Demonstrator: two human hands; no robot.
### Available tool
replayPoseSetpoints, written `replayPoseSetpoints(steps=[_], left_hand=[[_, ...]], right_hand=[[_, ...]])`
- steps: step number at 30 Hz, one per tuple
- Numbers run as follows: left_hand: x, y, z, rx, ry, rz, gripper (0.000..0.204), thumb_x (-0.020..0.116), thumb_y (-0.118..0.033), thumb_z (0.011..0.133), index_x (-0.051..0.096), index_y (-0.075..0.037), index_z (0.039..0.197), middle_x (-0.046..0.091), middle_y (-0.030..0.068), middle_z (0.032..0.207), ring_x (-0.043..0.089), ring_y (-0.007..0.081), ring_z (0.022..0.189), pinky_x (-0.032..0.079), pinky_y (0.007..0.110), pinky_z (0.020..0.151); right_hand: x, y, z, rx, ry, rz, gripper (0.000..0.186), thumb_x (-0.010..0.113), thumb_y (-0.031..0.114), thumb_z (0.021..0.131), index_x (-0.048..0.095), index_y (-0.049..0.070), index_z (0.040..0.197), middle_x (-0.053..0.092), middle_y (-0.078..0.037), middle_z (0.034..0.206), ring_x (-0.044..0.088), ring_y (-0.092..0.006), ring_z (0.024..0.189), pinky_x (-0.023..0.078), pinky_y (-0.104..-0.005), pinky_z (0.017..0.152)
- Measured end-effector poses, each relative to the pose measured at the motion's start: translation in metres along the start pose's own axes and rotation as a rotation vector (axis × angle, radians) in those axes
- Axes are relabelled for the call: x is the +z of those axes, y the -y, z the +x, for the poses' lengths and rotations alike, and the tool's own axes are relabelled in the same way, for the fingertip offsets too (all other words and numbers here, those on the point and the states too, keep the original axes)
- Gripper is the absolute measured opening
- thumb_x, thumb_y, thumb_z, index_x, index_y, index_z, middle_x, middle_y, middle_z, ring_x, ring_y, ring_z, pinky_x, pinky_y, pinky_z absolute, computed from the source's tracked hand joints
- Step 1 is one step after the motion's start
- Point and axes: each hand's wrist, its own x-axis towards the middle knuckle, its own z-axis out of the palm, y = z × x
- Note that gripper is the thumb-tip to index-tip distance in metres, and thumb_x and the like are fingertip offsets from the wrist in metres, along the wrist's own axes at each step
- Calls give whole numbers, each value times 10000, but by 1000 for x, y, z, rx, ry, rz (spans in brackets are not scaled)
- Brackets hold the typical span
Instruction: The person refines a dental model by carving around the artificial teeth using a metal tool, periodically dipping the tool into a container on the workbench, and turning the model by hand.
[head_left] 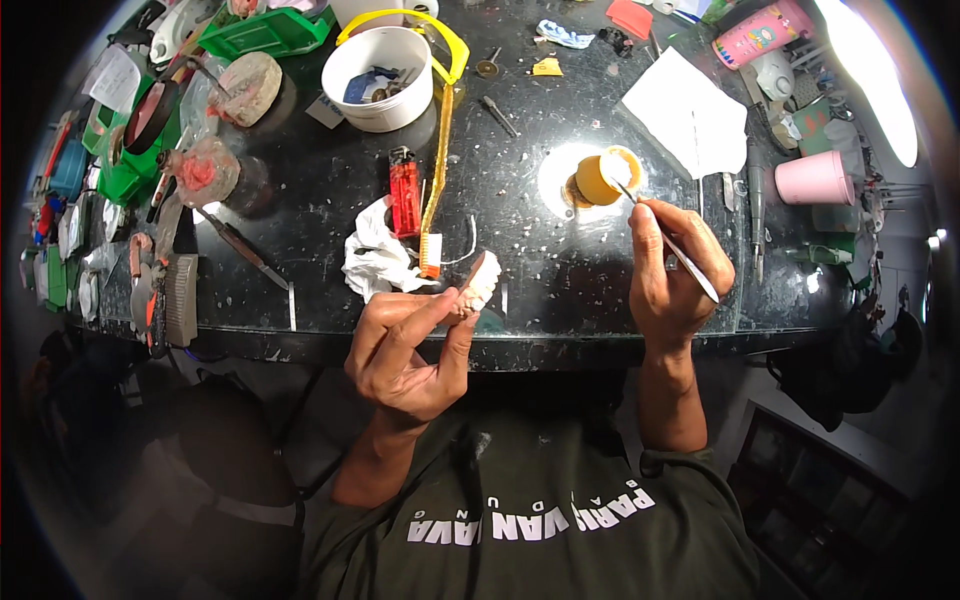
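White material (pixel 617 170) is left in the yellow cup (pixel 594 184), right hand (pixel 672 270) gripping a tool (pixel 692 269) there (left hand (pixel 412 352) pinching a pale cast (pixel 482 286)), work seemingly midway.

Dark olive-green shirt (pixel 560 570), loose fabric, looks soft and matte. Bold white block lettering (pixel 530 526) runs across the chest in a slight arc, with a row of smaller, widely spaced pale letters alongside. Pale smudge (pixel 481 445) on the front. Right sleeve (pixel 682 464) ends around the elbow, plain hem, same green. Forearms, left hand (pixel 410 355) and right hand (pixel 680 270) all bare.
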Motion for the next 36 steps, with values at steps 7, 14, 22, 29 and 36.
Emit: replayPoseSetpoints(steps=[7, 14, 22, 29, 36], left_hand=[[-1, 0, -1, -5, -8, 1, 339, 861, 78, 754, 750, 14, 1068, 661, 75, 905, 665, 182, 773, 540, 288, 685], [-1, 1, 0, 7, 3, 0, 341, 865, 82, 752, 749, 12, 1065, 665, 75, 919, 674, 180, 785, 548, 279, 693], [-1, 2, -1, 7, 14, 2, 336, 863, 78, 762, 748, 13, 1071, 677, 80, 922, 690, 187, 805, 560, 284, 706], [-1, 2, -2, -12, 26, -2, 332, 862, 71, 767, 751, 21, 1076, 668, 74, 908, 680, 182, 780, 548, 292, 689], [-1, 2, 0, -1, 24, -12, 329, 855, 74, 769, 751, 27, 1077, 649, 64, 891, 676, 177, 765, 542, 287, 676]], right_hand=[[-1, 1, -5, 88, -6, 49, 32, 754, -34, 877, 747, -36, 909, 705, -89, 735, 587, -112, 552, 425, -250, 513], [-11, 38, -30, -151, 131, 399, 154, 702, -106, 838, 720, -80, 989, 735, -150, 802, 690, -221, 659, 556, -332, 628], [2, 44, -63, -195, 232, 506, 285, 815, -58, 760, 762, -19, 1038, 764, -126, 872, 751, -249, 742, 606, -323, 661], [4, 45, -62, -210, 255, 477, 310, 843, -52, 721, 777, 2, 1019, 774, -119, 888, 757, -244, 757, 621, -323, 675], [5, 46, -63, -217, 257, 455, 322, 841, -54, 713, 780, 9, 1022, 777, -114, 900, 755, -236, 759, 625, -322, 682]])
